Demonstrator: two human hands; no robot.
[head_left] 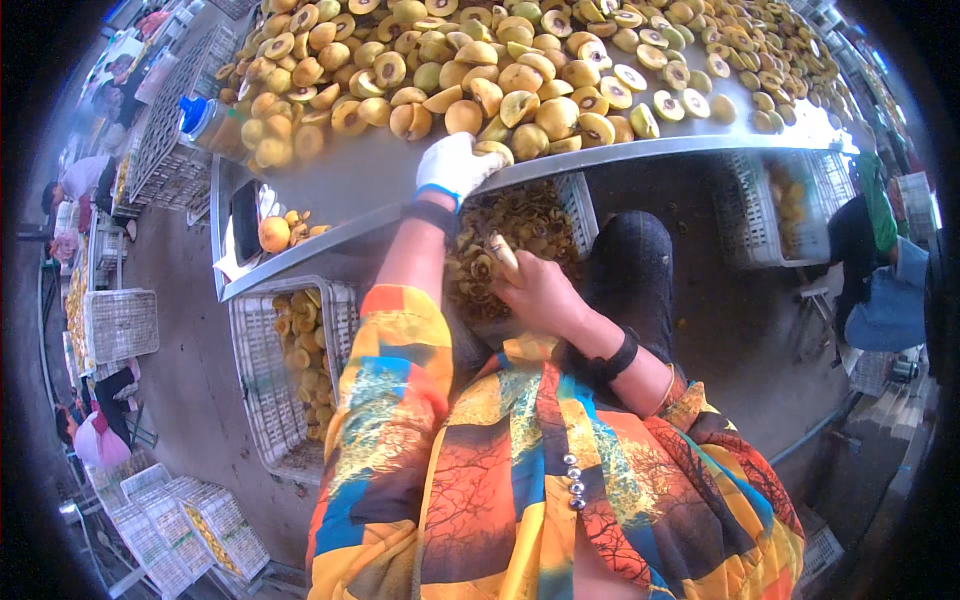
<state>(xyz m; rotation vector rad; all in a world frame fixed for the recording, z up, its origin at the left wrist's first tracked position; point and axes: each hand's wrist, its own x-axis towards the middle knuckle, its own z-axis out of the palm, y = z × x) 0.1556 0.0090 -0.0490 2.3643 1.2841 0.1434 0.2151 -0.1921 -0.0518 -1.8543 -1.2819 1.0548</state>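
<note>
My left hand [455, 168], in a white glove, reaches over the table's front rim to the pile. Its fingers are closed round a yellow fruit half [494, 152] that looks like a peach. Around it lie many more such fruit halves [480, 92], several with brown hollows facing up. Lower down, my bare right hand [543, 292] is closed on a short tool with a pale handle [504, 256]; its working end cannot be made out. Beneath that hand is a crate of brownish fruit scraps [520, 222].
The metal table [370, 190] has a raised rim. On its left lie a dark phone-like object [245, 220], a whole fruit [273, 234] and a blue-capped bottle [205, 120]. A white crate of fruit [250, 370] stands below left, another crate [750, 215] right. Other people work at both sides.
</note>
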